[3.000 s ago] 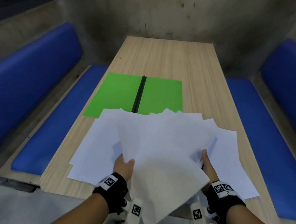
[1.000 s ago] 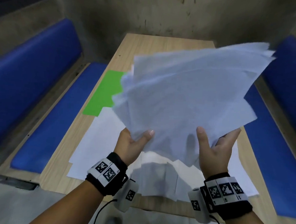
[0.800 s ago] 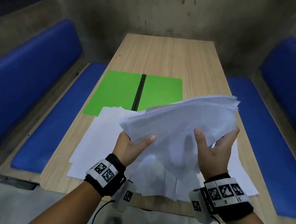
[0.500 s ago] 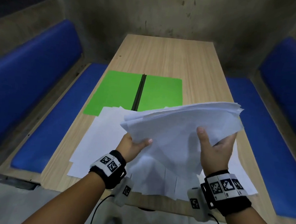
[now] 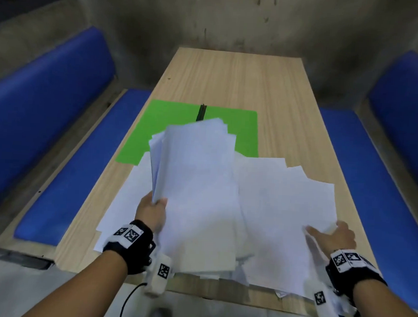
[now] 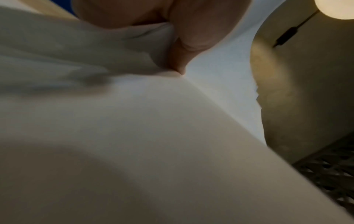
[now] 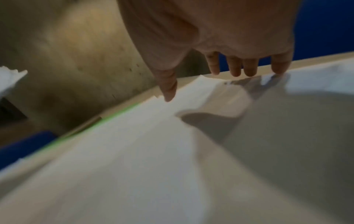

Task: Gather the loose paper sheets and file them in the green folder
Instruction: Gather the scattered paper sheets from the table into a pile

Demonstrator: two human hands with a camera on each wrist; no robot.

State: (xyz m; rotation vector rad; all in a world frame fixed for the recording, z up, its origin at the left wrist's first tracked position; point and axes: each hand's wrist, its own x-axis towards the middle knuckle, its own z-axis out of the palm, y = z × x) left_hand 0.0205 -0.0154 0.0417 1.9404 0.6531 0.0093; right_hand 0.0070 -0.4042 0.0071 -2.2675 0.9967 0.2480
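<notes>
My left hand (image 5: 152, 210) grips a stack of white sheets (image 5: 196, 182) by its near left corner and holds it tilted up above the table. In the left wrist view the thumb (image 6: 191, 30) presses on the stack (image 6: 134, 136). My right hand (image 5: 333, 233) is open, its straight fingers (image 7: 235, 68) touching the right edge of loose sheets (image 5: 286, 199) that lie flat on the table. More loose sheets (image 5: 124, 202) lie under and left of the stack. The green folder (image 5: 171, 124) lies open beyond them, its black spine (image 5: 201, 112) partly hidden by the stack.
The wooden table (image 5: 245, 74) runs to a grey wall at the far end. Blue padded benches flank it on the left (image 5: 62, 174) and right (image 5: 373, 180). Some sheets overhang the table's near edge (image 5: 219, 289).
My right hand has let go of the stack and moved right and down onto the loose sheets. The left hand now holds the stack alone, swung up and to the left.
</notes>
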